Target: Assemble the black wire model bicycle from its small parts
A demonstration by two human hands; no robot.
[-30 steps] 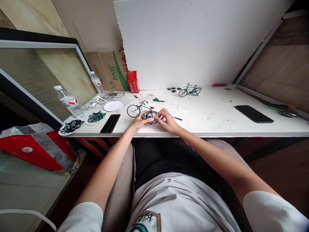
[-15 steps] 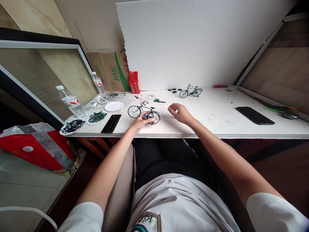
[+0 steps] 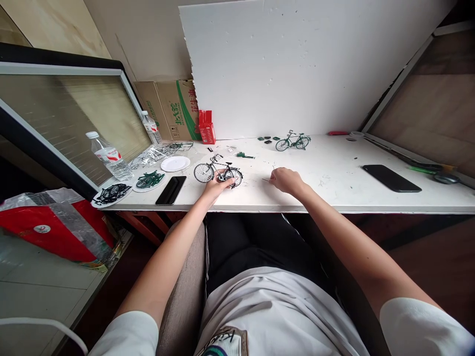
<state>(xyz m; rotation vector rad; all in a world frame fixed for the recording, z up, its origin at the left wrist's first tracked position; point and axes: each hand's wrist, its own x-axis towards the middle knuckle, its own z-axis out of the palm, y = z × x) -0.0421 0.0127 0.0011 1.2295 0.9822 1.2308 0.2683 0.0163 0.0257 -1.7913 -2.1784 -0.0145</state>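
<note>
My left hand holds a black model bicycle by its lower rear part, thumb by the back wheel. The bicycle stands upright with its handlebar to the left. My right hand rests low over the white tabletop, right of the bicycle, fingers curled together. By its fingertips shows a thin, small piece, too fine to name; whether the fingers grip it is hard to see. A small green part lies behind, between the hands. Farther back stands a green model bicycle.
To the left are a black phone, plates with green parts and black parts, a bare white plate and water bottles. A red box stands behind. At right lie a dark flat device and a mouse.
My right hand has moved right and down to the tabletop, and its fingers have closed together. My left hand has shifted slightly left and up with the black bicycle.
</note>
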